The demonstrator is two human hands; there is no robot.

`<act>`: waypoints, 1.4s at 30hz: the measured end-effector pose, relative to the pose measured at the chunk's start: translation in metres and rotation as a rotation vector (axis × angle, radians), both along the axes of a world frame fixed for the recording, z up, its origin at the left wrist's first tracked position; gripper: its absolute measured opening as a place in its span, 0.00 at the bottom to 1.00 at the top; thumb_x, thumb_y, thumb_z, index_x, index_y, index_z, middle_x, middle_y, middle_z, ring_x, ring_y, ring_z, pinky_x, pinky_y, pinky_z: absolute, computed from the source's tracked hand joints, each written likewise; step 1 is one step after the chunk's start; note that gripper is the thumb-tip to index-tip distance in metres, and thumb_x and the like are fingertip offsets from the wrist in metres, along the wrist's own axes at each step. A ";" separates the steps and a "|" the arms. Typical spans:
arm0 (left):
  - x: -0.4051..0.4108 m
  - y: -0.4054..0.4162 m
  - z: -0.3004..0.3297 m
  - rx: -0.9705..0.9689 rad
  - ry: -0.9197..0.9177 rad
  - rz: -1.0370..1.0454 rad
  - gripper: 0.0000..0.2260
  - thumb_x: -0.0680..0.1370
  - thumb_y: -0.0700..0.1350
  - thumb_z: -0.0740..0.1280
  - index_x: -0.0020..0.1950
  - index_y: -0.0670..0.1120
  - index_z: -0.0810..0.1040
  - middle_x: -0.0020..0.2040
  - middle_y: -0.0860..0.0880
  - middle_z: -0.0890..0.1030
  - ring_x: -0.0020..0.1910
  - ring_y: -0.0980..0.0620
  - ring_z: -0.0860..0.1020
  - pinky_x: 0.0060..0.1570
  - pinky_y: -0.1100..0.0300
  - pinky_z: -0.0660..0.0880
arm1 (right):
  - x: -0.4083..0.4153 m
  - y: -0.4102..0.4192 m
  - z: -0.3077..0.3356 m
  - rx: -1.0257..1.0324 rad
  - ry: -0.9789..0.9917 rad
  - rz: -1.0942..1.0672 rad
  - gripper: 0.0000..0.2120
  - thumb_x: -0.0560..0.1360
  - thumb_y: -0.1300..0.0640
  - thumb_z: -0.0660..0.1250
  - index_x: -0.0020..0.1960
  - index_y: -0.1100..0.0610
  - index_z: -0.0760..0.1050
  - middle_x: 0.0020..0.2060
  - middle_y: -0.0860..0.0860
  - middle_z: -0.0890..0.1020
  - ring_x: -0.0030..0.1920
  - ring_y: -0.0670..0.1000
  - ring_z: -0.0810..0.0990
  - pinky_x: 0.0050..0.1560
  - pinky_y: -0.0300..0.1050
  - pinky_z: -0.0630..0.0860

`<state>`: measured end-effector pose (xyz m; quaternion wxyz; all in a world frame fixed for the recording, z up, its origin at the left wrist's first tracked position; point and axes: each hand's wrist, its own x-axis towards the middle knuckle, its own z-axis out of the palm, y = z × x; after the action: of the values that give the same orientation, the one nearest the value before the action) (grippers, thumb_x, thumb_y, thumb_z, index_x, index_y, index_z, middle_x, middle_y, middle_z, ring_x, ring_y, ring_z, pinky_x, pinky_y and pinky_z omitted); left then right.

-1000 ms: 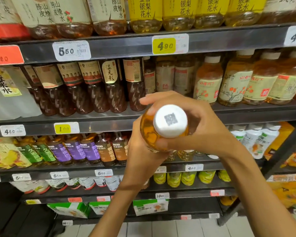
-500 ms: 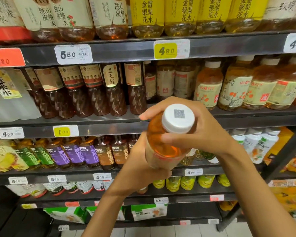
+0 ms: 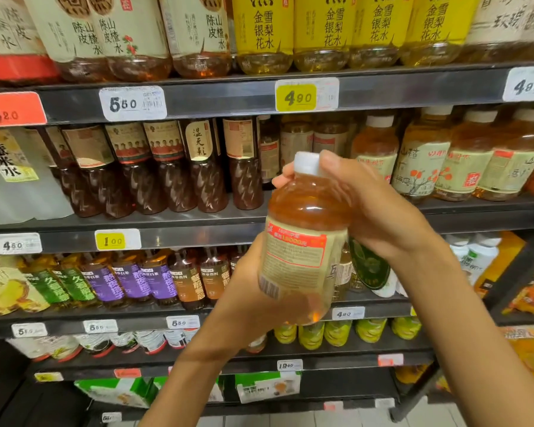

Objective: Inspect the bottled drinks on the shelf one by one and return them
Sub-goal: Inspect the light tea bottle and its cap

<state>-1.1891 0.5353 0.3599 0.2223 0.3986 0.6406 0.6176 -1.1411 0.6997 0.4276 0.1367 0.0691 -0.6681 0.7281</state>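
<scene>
An amber drink bottle (image 3: pixel 302 241) with a white cap and a cream and red label stands nearly upright in front of the shelves, its back label and barcode facing me. My left hand (image 3: pixel 244 291) grips its lower body from the left and underneath. My right hand (image 3: pixel 370 208) holds its neck and shoulder from the right, fingers curled round the cap. Matching white-capped bottles (image 3: pixel 420 161) stand in a row on the middle shelf (image 3: pixel 475 211), right behind my hands.
Dark brown bottles (image 3: pixel 173 171) fill the middle shelf's left part. Large yellow-labelled bottles (image 3: pixel 321 29) sit on the top shelf. Lower shelves hold purple, green and brown labelled bottles (image 3: pixel 130 282) and small yellow ones (image 3: pixel 339 332). Price tags line the shelf edges.
The bottle has tipped from cap-toward-me to nearly upright and moved up and away toward the shelf. Both hands kept their hold, and the label now faces me.
</scene>
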 end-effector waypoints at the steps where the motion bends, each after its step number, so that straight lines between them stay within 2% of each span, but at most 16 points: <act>1: 0.000 -0.002 0.001 -0.021 -0.027 -0.030 0.23 0.56 0.43 0.74 0.50 0.51 0.75 0.40 0.58 0.84 0.41 0.60 0.83 0.39 0.67 0.78 | -0.002 0.001 -0.001 -0.052 0.022 0.091 0.16 0.69 0.44 0.71 0.50 0.54 0.83 0.51 0.54 0.85 0.55 0.53 0.82 0.55 0.46 0.78; 4: 0.008 -0.006 0.000 -0.056 -0.157 -0.147 0.18 0.55 0.49 0.71 0.44 0.55 0.82 0.43 0.51 0.84 0.50 0.51 0.82 0.50 0.52 0.81 | -0.010 -0.008 -0.008 -0.383 0.060 0.407 0.23 0.65 0.44 0.75 0.52 0.60 0.80 0.48 0.58 0.84 0.53 0.59 0.81 0.54 0.53 0.78; 6: 0.013 -0.005 -0.002 -0.059 -0.182 -0.168 0.16 0.55 0.50 0.70 0.41 0.60 0.83 0.42 0.52 0.84 0.49 0.50 0.82 0.53 0.48 0.79 | -0.013 -0.015 -0.012 -0.475 0.056 0.457 0.21 0.67 0.47 0.74 0.51 0.61 0.78 0.43 0.57 0.83 0.48 0.59 0.82 0.52 0.53 0.78; 8: 0.012 -0.006 -0.004 -0.013 -0.213 -0.163 0.17 0.56 0.51 0.73 0.44 0.58 0.83 0.45 0.51 0.85 0.50 0.49 0.82 0.53 0.47 0.79 | -0.012 -0.015 -0.013 -0.421 0.049 0.373 0.18 0.68 0.47 0.72 0.49 0.60 0.79 0.41 0.56 0.83 0.47 0.58 0.82 0.52 0.52 0.78; 10: 0.008 -0.009 -0.004 0.013 -0.230 -0.139 0.29 0.57 0.58 0.79 0.56 0.53 0.80 0.51 0.48 0.85 0.53 0.47 0.82 0.49 0.53 0.80 | -0.012 -0.012 -0.011 -0.301 0.042 0.192 0.14 0.71 0.48 0.70 0.47 0.58 0.80 0.41 0.56 0.85 0.47 0.57 0.83 0.51 0.50 0.78; 13: 0.007 -0.011 -0.002 -0.013 -0.232 -0.069 0.40 0.58 0.68 0.75 0.65 0.50 0.72 0.56 0.49 0.83 0.55 0.48 0.82 0.47 0.59 0.79 | -0.013 -0.013 -0.011 -0.143 -0.001 -0.064 0.15 0.75 0.46 0.65 0.48 0.58 0.80 0.43 0.55 0.86 0.46 0.54 0.84 0.49 0.46 0.80; 16: 0.009 -0.009 0.000 -0.014 -0.239 -0.041 0.36 0.60 0.69 0.73 0.62 0.51 0.74 0.55 0.50 0.84 0.54 0.51 0.82 0.46 0.62 0.79 | -0.013 -0.017 -0.011 -0.113 -0.053 -0.171 0.22 0.75 0.44 0.66 0.54 0.63 0.79 0.46 0.59 0.85 0.43 0.51 0.84 0.45 0.43 0.81; 18: 0.013 -0.010 -0.001 0.022 -0.293 -0.061 0.28 0.64 0.65 0.73 0.59 0.52 0.79 0.54 0.49 0.84 0.53 0.50 0.83 0.45 0.63 0.79 | -0.012 -0.016 -0.007 -0.076 -0.099 -0.189 0.25 0.74 0.42 0.67 0.55 0.65 0.77 0.51 0.63 0.82 0.44 0.52 0.83 0.50 0.46 0.81; 20: 0.018 -0.012 0.002 0.095 -0.456 -0.129 0.21 0.67 0.60 0.73 0.56 0.53 0.83 0.54 0.47 0.84 0.53 0.48 0.83 0.45 0.61 0.79 | -0.011 -0.012 -0.003 -0.074 -0.164 -0.139 0.23 0.74 0.42 0.67 0.53 0.62 0.79 0.55 0.65 0.80 0.48 0.54 0.82 0.57 0.51 0.77; 22: 0.022 -0.011 0.004 0.178 -0.652 -0.253 0.25 0.65 0.62 0.74 0.57 0.51 0.83 0.56 0.43 0.83 0.53 0.44 0.82 0.46 0.55 0.80 | -0.011 -0.007 -0.003 -0.238 -0.218 0.002 0.16 0.73 0.46 0.67 0.50 0.59 0.78 0.55 0.64 0.81 0.51 0.55 0.81 0.59 0.53 0.75; 24: 0.026 -0.007 0.005 0.224 -0.810 -0.381 0.30 0.67 0.64 0.72 0.60 0.44 0.81 0.55 0.40 0.82 0.51 0.43 0.83 0.46 0.51 0.80 | -0.011 -0.008 -0.007 -0.516 -0.260 0.158 0.15 0.72 0.47 0.65 0.50 0.59 0.76 0.48 0.58 0.84 0.50 0.55 0.83 0.57 0.51 0.77; 27: 0.028 -0.002 0.001 0.234 -0.893 -0.431 0.33 0.71 0.65 0.68 0.64 0.40 0.77 0.56 0.38 0.81 0.51 0.42 0.82 0.48 0.50 0.79 | -0.013 -0.012 -0.015 -0.686 -0.227 0.204 0.12 0.72 0.49 0.64 0.46 0.58 0.75 0.39 0.54 0.84 0.45 0.54 0.84 0.53 0.52 0.78; 30: 0.018 -0.006 -0.005 0.160 -0.817 -0.417 0.31 0.74 0.67 0.62 0.66 0.45 0.77 0.60 0.42 0.80 0.58 0.44 0.80 0.55 0.50 0.77 | -0.011 -0.010 -0.010 -0.630 -0.188 0.093 0.09 0.72 0.51 0.67 0.43 0.58 0.75 0.35 0.53 0.84 0.41 0.54 0.85 0.47 0.50 0.80; 33: 0.009 -0.011 -0.005 0.070 -0.621 -0.261 0.24 0.74 0.67 0.59 0.61 0.56 0.80 0.59 0.47 0.82 0.58 0.47 0.80 0.51 0.54 0.79 | -0.011 -0.005 -0.007 -0.462 -0.176 -0.045 0.11 0.70 0.51 0.69 0.46 0.58 0.75 0.38 0.54 0.85 0.41 0.53 0.85 0.40 0.47 0.82; 38: 0.014 -0.005 -0.009 -0.029 -0.248 0.012 0.27 0.65 0.66 0.66 0.59 0.51 0.76 0.52 0.48 0.84 0.52 0.49 0.83 0.51 0.52 0.80 | -0.015 -0.008 -0.013 -0.248 -0.194 -0.251 0.14 0.75 0.46 0.68 0.52 0.57 0.75 0.42 0.55 0.86 0.42 0.52 0.86 0.43 0.46 0.82; 42: 0.019 -0.003 -0.011 0.019 -0.356 -0.048 0.24 0.66 0.60 0.68 0.58 0.49 0.78 0.51 0.45 0.85 0.51 0.47 0.83 0.46 0.57 0.81 | -0.017 -0.008 -0.010 -0.121 -0.247 -0.197 0.18 0.76 0.41 0.64 0.56 0.54 0.73 0.43 0.54 0.86 0.43 0.51 0.86 0.43 0.43 0.82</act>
<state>-1.1697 0.5324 0.3485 0.3435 0.3001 0.5754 0.6789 -1.1580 0.6917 0.4174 0.1285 -0.0952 -0.6383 0.7530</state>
